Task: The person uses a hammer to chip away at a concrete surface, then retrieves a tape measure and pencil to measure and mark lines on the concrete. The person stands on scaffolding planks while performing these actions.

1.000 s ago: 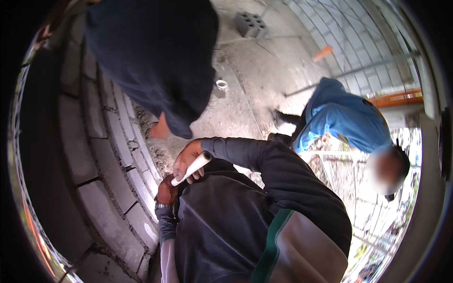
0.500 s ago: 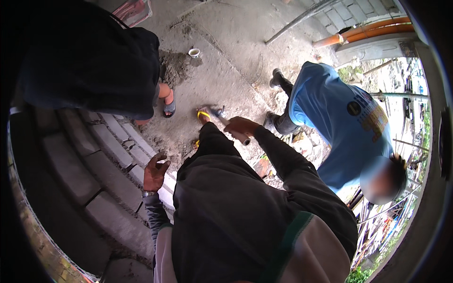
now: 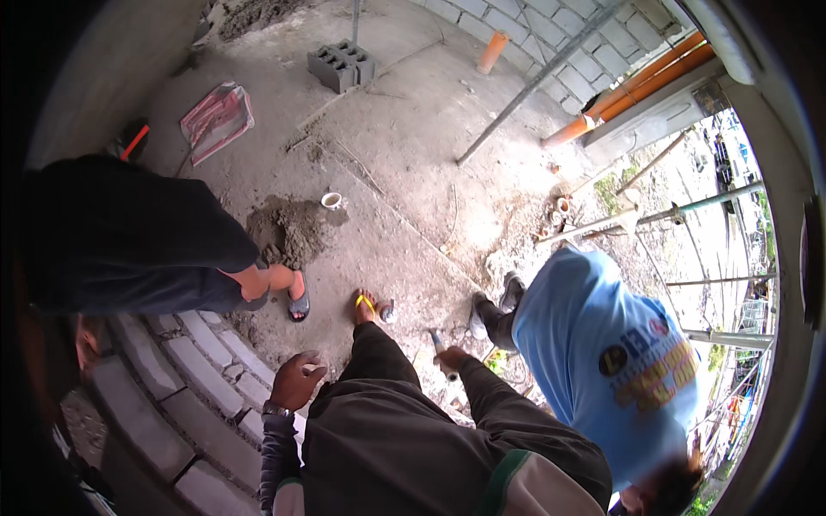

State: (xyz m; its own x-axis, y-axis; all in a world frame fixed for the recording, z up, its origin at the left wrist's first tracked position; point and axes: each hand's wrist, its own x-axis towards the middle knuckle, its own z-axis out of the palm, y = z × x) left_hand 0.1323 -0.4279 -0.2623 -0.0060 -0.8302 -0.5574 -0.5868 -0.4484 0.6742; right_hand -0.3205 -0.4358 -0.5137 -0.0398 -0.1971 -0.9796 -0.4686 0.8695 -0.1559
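My right hand is closed round the handle of a short hand tool, whose rounded end sticks out below my fist. I cannot make out the tool's kind. It is over the rubble-strewn ground between my leg and a person in a light blue shirt. My left hand hangs loosely curled, thumb and fingers apart, with nothing in it. Beside it on the left is a low wall of grey blocks. My foot in a yellow-strapped flip-flop stands on the concrete floor.
Another person in dark clothes is at the left, beside a mortar heap and a white cup. Farther off lie a pink-and-white sack and hollow blocks. Metal poles and orange pipes are at the right.
My view has tilted up, showing more of the far floor. My right hand with the tool is lower and nearer my leg. The person in blue is bent lower in the picture.
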